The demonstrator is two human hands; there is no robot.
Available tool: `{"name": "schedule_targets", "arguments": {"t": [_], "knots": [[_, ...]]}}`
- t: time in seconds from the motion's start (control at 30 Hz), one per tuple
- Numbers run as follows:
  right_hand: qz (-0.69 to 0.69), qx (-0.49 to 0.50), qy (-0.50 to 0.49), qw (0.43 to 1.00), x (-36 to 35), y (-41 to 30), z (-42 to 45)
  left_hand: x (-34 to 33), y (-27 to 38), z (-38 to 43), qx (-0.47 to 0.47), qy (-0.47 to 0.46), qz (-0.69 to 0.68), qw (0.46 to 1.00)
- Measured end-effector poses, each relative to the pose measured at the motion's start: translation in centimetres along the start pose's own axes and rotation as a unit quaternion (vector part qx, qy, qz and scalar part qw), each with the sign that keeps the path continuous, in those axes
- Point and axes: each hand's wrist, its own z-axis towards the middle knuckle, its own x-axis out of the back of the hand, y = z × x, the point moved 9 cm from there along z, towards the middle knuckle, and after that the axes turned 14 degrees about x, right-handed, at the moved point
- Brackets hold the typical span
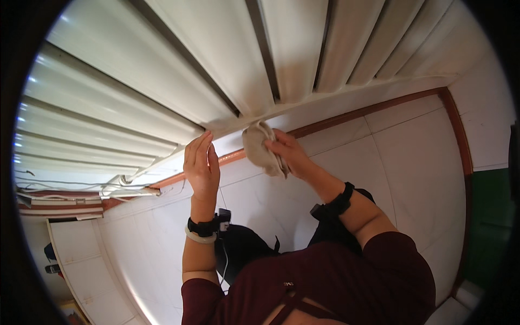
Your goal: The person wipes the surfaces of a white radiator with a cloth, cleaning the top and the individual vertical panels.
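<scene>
A folded beige cloth (pixel 260 148) is gripped in my right hand (pixel 286 152), between the thumb and fingers. Its upper edge reaches the bottom rail (pixel 227 126) of a cream-white panelled radiator (pixel 227 61), though I cannot tell whether they touch. To the left, my left hand (pixel 200 162) is raised with nothing in it. Its fingers are stretched upward and the thumb stands apart. The fingertips are close to the radiator's lower edge; contact there is unclear.
White floor tiles (pixel 345 170) lie below, bordered by a reddish-brown strip (pixel 369 112). Pale cables and a pipe (pixel 130 191) run at the left. A white cabinet or shelf unit (pixel 81 243) stands lower left. At the right is a dark green surface (pixel 489 227).
</scene>
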Motion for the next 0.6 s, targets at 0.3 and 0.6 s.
{"name": "schedule_targets", "arguments": {"t": [0.3, 0.6], "knots": [[-0.423, 0.441, 0.253, 0.750, 5.7, -15.9, -2.7, -4.9, -1.3, -2.4, -0.105, -0.036, 0.045, 0.993], [-0.588, 0.438, 0.229, 0.640, 4.6, -11.3, -1.6, -4.8, -1.6, -2.2, -0.048, -0.084, -0.036, 0.995]]}}
